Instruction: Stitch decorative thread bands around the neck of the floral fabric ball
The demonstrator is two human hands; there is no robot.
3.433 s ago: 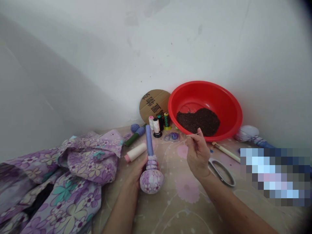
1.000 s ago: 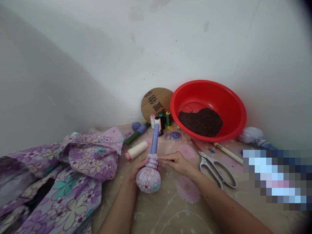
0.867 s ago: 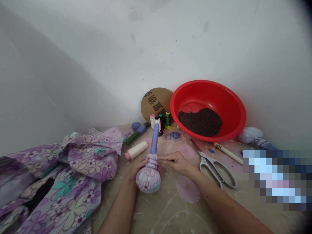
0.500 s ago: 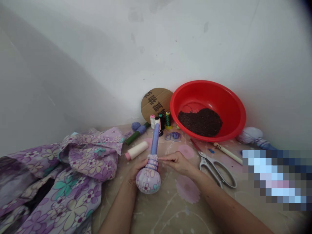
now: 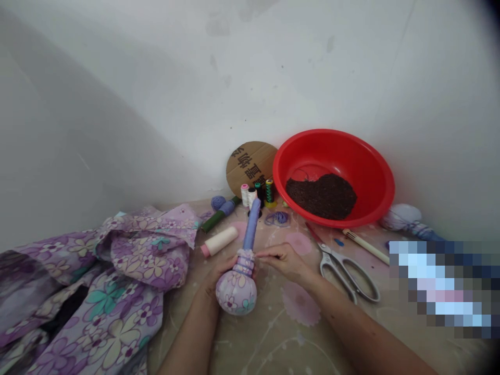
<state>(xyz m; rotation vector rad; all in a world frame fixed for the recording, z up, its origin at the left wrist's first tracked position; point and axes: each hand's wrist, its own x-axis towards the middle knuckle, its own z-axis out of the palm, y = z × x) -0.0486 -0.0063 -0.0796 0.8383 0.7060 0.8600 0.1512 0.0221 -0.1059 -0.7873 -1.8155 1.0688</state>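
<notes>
The left hand (image 5: 225, 272) cups a floral cloth bundle (image 5: 236, 293) in front of a red basin (image 5: 334, 178). The open right hand (image 5: 285, 262) touches the bundle's gathered neck with extended fingers.

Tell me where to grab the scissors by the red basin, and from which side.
Take the scissors by their looped metal handles, coming from the right and near side with your right hand. The loops lie flat on the cloth, closest to you, while the reddish blade end points away toward the red basin, so this is probably the safest grip.

Steel scissors (image 5: 327, 259) lie beside a red plastic basin (image 5: 351, 156).
</notes>
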